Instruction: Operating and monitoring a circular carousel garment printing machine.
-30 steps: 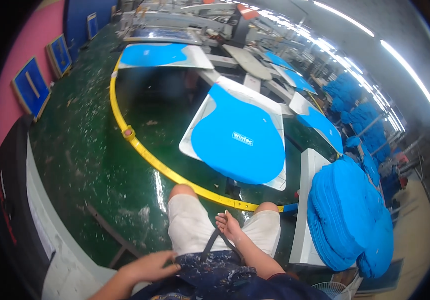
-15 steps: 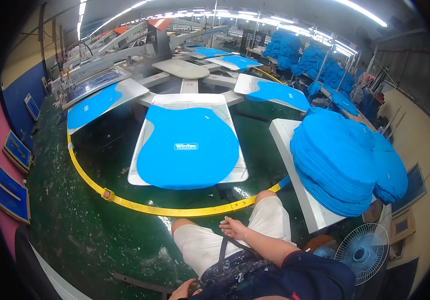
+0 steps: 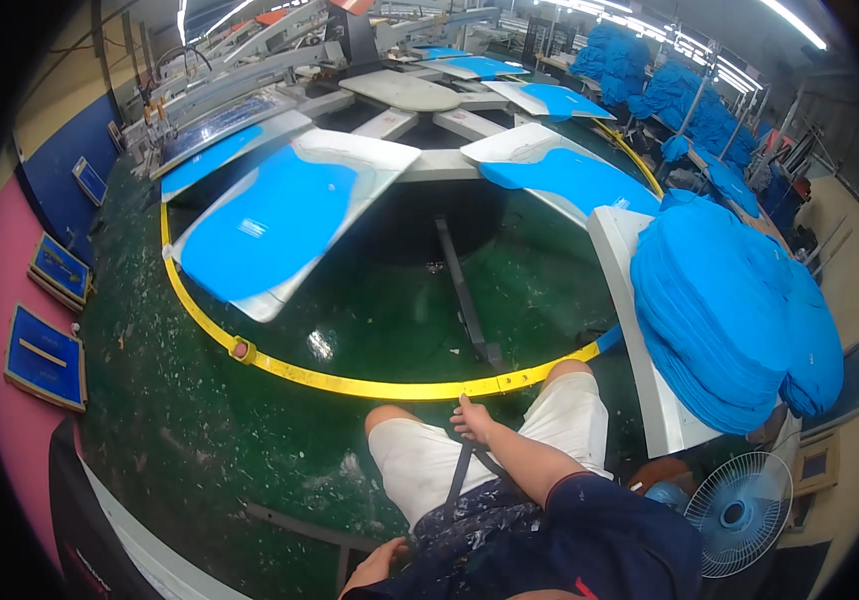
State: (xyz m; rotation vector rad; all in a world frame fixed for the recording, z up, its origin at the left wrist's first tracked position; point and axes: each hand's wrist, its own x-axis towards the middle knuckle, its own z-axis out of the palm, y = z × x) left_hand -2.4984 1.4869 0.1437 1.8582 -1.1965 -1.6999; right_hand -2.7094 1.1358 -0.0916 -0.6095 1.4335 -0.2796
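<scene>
Your right hand (image 3: 472, 420) over lap, fingers loosely curled, grip released, dark strap (image 3: 460, 472) just below. Your left hand (image 3: 378, 566) by waist, partly cut off at lower edge; cannot tell its grip. Yellow rail (image 3: 390, 388) curves just past your knees. Blue cloth (image 3: 270, 210) lies flat on pale board (image 3: 380, 155), ahead-left. Blue stack (image 3: 710, 300) on white surface (image 3: 672, 425), right; fan (image 3: 740, 510) near it.

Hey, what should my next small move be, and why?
I'd probably draw your right hand in toward your lap. In this view it appears close to the yellow rail, and the board that was straight ahead half a second ago now sits to your left, its print blurred, so the boards seem to be turning.
</scene>
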